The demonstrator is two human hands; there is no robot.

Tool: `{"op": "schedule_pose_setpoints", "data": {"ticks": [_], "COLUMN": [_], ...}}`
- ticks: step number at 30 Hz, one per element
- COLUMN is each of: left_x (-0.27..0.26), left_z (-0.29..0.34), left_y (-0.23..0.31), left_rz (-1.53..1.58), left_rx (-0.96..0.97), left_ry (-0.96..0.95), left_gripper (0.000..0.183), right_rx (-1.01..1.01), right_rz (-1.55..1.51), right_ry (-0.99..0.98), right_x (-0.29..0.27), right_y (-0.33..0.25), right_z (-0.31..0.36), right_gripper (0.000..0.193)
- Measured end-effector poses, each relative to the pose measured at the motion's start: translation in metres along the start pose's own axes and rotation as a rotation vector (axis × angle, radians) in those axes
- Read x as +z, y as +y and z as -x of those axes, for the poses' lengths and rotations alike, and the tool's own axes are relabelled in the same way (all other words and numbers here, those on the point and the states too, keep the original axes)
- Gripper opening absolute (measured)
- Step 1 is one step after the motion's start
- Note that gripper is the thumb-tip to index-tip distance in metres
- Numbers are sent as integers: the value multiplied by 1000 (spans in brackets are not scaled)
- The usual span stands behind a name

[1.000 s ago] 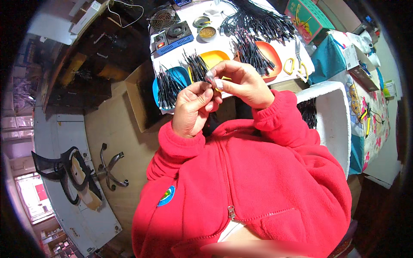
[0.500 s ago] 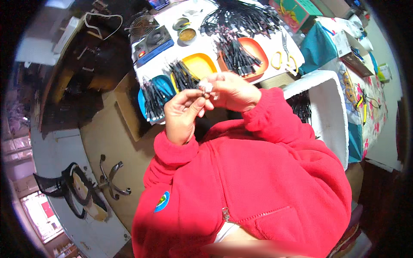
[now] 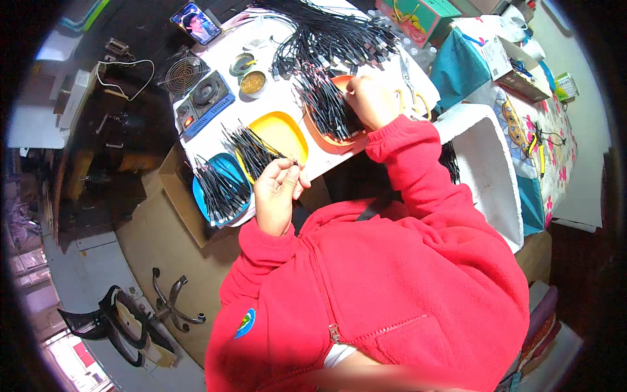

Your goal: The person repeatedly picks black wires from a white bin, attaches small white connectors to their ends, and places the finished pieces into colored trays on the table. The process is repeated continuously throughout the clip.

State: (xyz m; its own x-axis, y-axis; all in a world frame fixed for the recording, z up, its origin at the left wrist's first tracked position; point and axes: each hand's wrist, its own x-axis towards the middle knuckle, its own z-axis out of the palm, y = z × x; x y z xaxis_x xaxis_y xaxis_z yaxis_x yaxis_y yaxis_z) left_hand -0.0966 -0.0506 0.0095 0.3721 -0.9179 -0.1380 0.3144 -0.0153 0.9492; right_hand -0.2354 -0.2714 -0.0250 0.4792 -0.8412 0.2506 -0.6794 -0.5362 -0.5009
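Observation:
My left hand [image 3: 275, 196] is closed in a pinch in front of the yellow tray [image 3: 287, 130]. A tiny piece shows at its fingertips, too small to name. At the orange tray [image 3: 344, 83], my right hand [image 3: 371, 103] is bent over the right edge with fingers curled; whatever they grip is hidden. Beside those fingers a bundle of short black cables [image 3: 323, 101] with reddish tips lies across the orange tray. More black cables [image 3: 251, 150] rest on the yellow tray, and another bundle [image 3: 222, 189] lies on the blue tray [image 3: 198, 196].
A small stove [image 3: 209, 91] with a glowing spot and a tin of amber material [image 3: 253, 83] stand at the table's left. Long black cables [image 3: 320, 32] cover the back. Yellow-handled scissors [image 3: 418, 101] lie right, near a white foam box [image 3: 486, 170]. A lit screen [image 3: 194, 23] stands behind.
My hands were together in front of the trays. They have parted: the right moved out to the orange tray, while the left stays pinched nearer me. The view has shifted.

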Motion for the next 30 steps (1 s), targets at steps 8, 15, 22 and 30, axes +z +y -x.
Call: {"op": "schedule_pose_setpoints", "data": {"ticks": [8, 15, 22, 30], "left_x": [-2, 10, 29, 26], "left_z": [1, 1, 0, 18], "left_y": [-1, 11, 17, 17], "left_rz": [78, 167, 205, 99], "left_rx": [-15, 60, 267, 303], "left_ry": [59, 136, 120, 134], "left_gripper": [9, 12, 15, 11], "right_rx": [-19, 93, -34, -1], "right_rz": [14, -690, -918, -924], "right_ry": [126, -62, -232, -235], "right_x": [4, -29, -31, -29], "right_y": [4, -41, -100, -117], "right_z": [3, 46, 106, 122], "right_gripper": [13, 15, 13, 16]}}
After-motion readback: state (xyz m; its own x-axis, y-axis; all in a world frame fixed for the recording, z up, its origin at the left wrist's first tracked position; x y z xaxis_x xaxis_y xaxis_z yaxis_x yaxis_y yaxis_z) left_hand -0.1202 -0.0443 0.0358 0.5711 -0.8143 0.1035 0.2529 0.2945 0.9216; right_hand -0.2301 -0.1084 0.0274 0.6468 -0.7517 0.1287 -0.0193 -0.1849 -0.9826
